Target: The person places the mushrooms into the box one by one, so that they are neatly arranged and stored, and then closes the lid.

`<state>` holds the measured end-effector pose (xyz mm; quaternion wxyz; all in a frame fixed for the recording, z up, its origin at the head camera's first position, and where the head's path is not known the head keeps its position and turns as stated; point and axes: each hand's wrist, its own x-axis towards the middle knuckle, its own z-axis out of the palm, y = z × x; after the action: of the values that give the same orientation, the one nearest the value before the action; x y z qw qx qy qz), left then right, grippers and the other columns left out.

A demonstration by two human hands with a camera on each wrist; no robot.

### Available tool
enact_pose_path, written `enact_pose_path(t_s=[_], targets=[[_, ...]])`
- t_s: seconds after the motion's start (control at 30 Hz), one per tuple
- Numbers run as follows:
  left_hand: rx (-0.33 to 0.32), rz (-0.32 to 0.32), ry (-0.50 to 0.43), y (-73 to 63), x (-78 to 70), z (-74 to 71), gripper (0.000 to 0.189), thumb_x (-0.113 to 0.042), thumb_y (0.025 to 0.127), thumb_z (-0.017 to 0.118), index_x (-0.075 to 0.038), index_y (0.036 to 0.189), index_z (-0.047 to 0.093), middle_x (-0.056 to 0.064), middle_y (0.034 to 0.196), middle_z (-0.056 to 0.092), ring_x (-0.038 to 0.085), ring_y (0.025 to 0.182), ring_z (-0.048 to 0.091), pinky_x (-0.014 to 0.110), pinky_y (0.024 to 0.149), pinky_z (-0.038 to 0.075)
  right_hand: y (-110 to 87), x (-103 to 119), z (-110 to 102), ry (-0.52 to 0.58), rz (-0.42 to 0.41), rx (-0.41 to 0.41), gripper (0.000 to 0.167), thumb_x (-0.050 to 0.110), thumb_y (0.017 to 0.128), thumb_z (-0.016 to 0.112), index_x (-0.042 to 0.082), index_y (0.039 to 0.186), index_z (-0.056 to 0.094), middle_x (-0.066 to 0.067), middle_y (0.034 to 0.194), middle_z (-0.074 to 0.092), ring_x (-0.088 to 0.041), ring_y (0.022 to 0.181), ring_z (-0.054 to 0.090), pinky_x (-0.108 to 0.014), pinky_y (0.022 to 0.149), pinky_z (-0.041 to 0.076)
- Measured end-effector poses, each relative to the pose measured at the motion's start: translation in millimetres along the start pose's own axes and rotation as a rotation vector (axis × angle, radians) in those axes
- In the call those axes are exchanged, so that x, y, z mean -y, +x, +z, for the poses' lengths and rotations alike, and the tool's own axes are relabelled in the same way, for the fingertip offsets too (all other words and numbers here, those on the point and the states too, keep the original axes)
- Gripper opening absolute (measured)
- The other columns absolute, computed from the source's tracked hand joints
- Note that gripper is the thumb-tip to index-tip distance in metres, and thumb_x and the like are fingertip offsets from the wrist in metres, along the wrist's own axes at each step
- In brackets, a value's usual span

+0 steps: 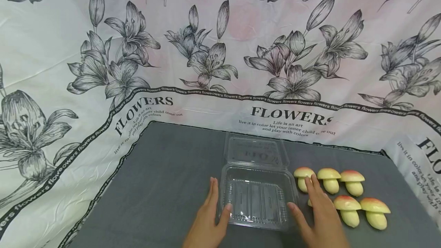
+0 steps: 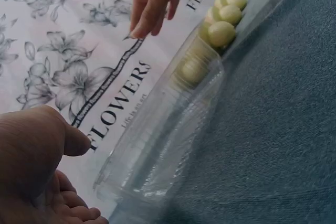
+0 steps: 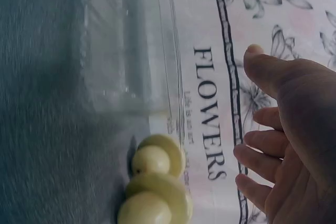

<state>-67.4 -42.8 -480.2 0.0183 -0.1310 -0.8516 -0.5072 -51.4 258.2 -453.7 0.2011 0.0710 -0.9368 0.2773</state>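
Observation:
A clear plastic clamshell box (image 1: 258, 198) lies with its lid (image 1: 255, 151) folded back, and only its ribbed base shows inside. My left hand (image 1: 208, 217) is at the box's left side, fingers extended and nothing held. Over on the right, my right hand (image 1: 320, 213) has its fingers stretched out between the box and several mushroom-shaped pieces (image 1: 353, 183) with pale yellow stems and reddish caps. It hides most of one piece in the head view. In the right wrist view its palm (image 3: 299, 129) is bare, above the mushroom-shaped pieces (image 3: 151, 162).
Dark grey cloth (image 1: 165, 186) covers the tabletop. Behind and along both sides hangs a white curtain (image 1: 206, 110) with flower drawings and lettering, its lower edge meeting the table. The mushroom-shaped pieces stand in two rows right of the box.

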Motion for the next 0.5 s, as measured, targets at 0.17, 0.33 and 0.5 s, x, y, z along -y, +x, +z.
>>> enact_pose_path(t_s=[0.17,0.33,0.5], targets=[[0.030,-0.039,-0.047,1.9,0.4,3.2,0.082,-0.040,0.111,0.055,0.003,0.167,0.015,0.019,0.175,0.011,0.040,0.158,0.021,0.064,0.123,0.021,-1.4,-9,-13,-0.034,0.112,0.067,0.086,0.036,0.103,0.071,0.015,0.171,0.021,-0.024,0.172,0.024,-0.062,0.140,0.040,-0.078,0.098,0.039],[0.037,-0.063,-0.057,4.1,5.1,8.9,0.082,-0.035,0.110,0.058,0.002,0.168,0.013,0.020,0.175,0.011,0.037,0.158,0.019,0.060,0.125,0.020,-3.3,-30,-30,-0.104,0.136,0.053,0.081,0.032,0.106,0.068,0.010,0.170,0.023,-0.026,0.169,0.029,-0.061,0.136,0.045,-0.074,0.092,0.044],[0.021,-0.036,-0.044,5.9,7.7,13.7,0.077,-0.020,0.109,0.059,0.006,0.166,0.016,0.023,0.173,0.015,0.038,0.158,0.021,0.060,0.124,0.021,-7.0,-57,-48,-0.165,0.152,0.022,0.078,0.022,0.105,0.069,0.010,0.169,0.026,-0.031,0.163,0.036,-0.063,0.120,0.055,-0.067,0.079,0.050]])
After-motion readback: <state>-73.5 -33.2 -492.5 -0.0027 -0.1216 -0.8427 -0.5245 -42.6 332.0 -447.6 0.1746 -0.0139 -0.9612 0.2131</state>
